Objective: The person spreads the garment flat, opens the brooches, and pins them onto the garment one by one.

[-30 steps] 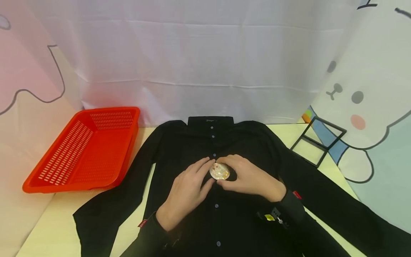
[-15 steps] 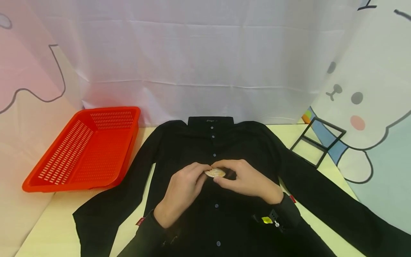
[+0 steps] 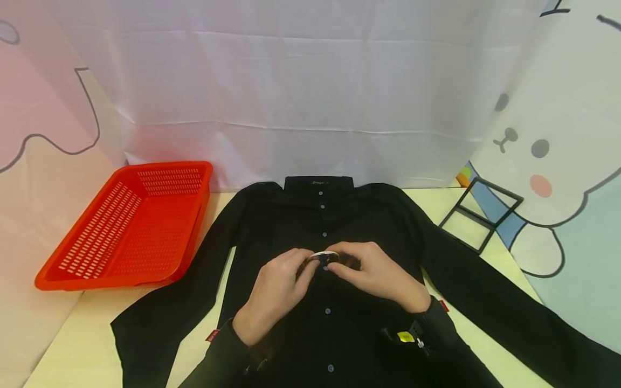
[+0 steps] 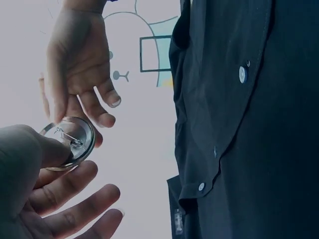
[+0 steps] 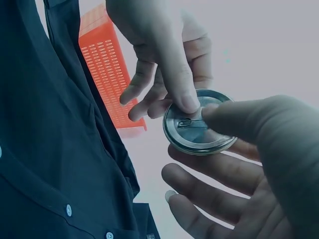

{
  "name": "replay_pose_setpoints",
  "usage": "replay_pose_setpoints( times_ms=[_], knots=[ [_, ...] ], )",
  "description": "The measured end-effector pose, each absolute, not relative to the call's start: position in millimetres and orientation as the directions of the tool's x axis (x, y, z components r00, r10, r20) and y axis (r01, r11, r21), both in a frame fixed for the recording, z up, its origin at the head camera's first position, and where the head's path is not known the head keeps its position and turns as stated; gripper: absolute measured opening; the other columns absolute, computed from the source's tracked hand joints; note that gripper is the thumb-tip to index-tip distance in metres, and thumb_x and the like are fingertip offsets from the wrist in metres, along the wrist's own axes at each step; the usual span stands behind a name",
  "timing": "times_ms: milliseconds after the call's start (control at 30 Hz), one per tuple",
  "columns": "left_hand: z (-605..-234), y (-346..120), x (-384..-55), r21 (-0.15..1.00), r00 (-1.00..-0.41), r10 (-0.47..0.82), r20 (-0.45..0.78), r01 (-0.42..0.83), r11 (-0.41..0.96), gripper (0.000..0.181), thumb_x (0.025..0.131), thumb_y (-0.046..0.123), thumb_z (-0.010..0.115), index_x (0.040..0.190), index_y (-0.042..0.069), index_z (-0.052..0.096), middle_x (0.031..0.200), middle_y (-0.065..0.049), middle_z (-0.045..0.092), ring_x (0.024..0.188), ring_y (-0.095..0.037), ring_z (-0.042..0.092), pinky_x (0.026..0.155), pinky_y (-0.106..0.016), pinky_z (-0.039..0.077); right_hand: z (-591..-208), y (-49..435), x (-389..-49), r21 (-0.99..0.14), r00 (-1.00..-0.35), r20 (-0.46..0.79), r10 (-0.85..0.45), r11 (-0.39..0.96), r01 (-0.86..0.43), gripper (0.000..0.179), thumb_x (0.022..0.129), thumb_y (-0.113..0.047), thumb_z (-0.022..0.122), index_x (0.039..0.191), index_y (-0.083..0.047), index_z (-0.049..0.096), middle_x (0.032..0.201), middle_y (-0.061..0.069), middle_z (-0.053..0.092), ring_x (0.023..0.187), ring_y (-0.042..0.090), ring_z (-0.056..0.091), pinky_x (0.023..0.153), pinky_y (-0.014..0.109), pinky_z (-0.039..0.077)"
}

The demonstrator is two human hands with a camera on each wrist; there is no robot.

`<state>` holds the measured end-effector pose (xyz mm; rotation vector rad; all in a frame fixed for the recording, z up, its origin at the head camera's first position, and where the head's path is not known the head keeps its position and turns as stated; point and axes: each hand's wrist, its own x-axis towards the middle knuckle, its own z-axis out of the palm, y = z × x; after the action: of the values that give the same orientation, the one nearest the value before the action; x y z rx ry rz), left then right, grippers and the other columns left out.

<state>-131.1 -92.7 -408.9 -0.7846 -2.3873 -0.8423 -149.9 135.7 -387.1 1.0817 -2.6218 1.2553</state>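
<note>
Both hands pinch a round pin-back button badge (image 3: 324, 253) above the middle of a black shirt (image 3: 291, 226). In the head view the badge is tilted almost edge-on, and its patterned face is hidden. Its silver metal back, with a wire pin (image 5: 192, 124), shows in both wrist views. My left hand (image 3: 274, 295) holds the left side between thumb and fingers. The right hand (image 3: 380, 276) grips the opposite side, its thumb near the pin. Whether the pin is fastened, I cannot tell. The shirt lies flat, collar away from me, with a row of small buttons.
A red plastic basket (image 3: 194, 237) with perforated walls stands at the left. At the right back, a black rectangular frame (image 3: 485, 221) lies beyond the shirt's sleeve. Pale cloth (image 3: 310, 97) closes off the back, and cartoon-printed cloth hangs at both sides.
The badge has been tipped over from its patterned face to nearly edge-on, its metal back coming round toward me. Both hands stay close together, shifted slightly, and keep hold of it.
</note>
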Motion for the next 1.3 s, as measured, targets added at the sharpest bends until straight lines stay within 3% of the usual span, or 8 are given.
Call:
replay_pose_setpoints(
  times_ms=[267,467,633,867,1167,1300],
  knots=[
    [-408,-92,-133,0.53,-0.776,0.337,0.533,0.617,0.582,0.002,0.096,0.013,0.073,0.097,0.013,0.075,0.08,0.01,0.064,0.066,-0.004,0.056,0.059,-0.019,0.048,-388,135,-149,-0.652,-0.761,0.35,-0.546,0.442,-0.616,0.022,0.096,-0.01,0.072,0.118,-0.011,0.074,0.102,-0.003,0.076,0.078,0.006,0.066,0.061,0.028,0.054],
    [-407,-91,-133,0.6,-0.783,0.359,0.508,0.62,0.505,0.007,0.098,0.013,0.07,0.093,0.011,0.073,0.081,0.007,0.066,0.07,-0.002,0.063,0.065,-0.02,0.057,-387,134,-147,-0.68,-0.779,0.337,-0.529,0.435,-0.59,0.022,0.096,-0.012,0.073,0.119,-0.012,0.073,0.097,-0.005,0.074,0.074,0.011,0.065,0.063,0.027,0.055],
    [-405,-90,-132,0.632,-0.77,0.357,0.528,0.637,0.44,0.003,0.098,0.009,0.07,0.097,0.009,0.073,0.083,0.003,0.069,0.072,-0.004,0.065,0.065,-0.024,0.059,-387,134,-147,-0.697,-0.794,0.328,-0.513,0.435,-0.569,0.019,0.097,-0.011,0.072,0.116,-0.014,0.072,0.095,-0.006,0.073,0.073,0.011,0.064,0.061,0.026,0.053],
    [-403,-88,-132,0.667,-0.783,0.35,0.515,0.622,0.41,0.012,0.096,0.006,0.071,0.108,0.008,0.071,0.086,0.001,0.073,0.073,-0.004,0.067,0.063,-0.018,0.056,-391,132,-146,-0.708,-0.79,0.341,-0.509,0.414,-0.572,0.028,0.096,-0.01,0.073,0.123,-0.014,0.067,0.095,-0.006,0.07,0.074,0.008,0.064,0.063,0.029,0.055],
    [-403,-88,-131,0.762,-0.846,0.284,0.452,0.531,0.37,0.015,0.094,0.007,0.074,0.108,0.01,0.069,0.091,0.002,0.079,0.07,-0.004,0.067,0.06,-0.023,0.056,-397,120,-144,-0.875,-0.856,0.278,-0.437,0.253,-0.413,0.023,0.096,-0.005,0.071,0.119,-0.008,0.068,0.105,0.005,0.069,0.083,0.013,0.065,0.074,0.028,0.06],
    [-403,-87,-131,0.768,-0.855,0.306,0.42,0.514,0.382,0.009,0.095,0.011,0.073,0.103,0.011,0.07,0.086,0.004,0.077,0.065,-0.001,0.065,0.059,-0.023,0.056,-398,121,-143,-0.88,-0.852,0.28,-0.442,0.237,-0.412,0.02,0.096,-0.002,0.069,0.116,-0.006,0.07,0.106,0.006,0.07,0.086,0.013,0.065,0.075,0.027,0.06]
  ],
)
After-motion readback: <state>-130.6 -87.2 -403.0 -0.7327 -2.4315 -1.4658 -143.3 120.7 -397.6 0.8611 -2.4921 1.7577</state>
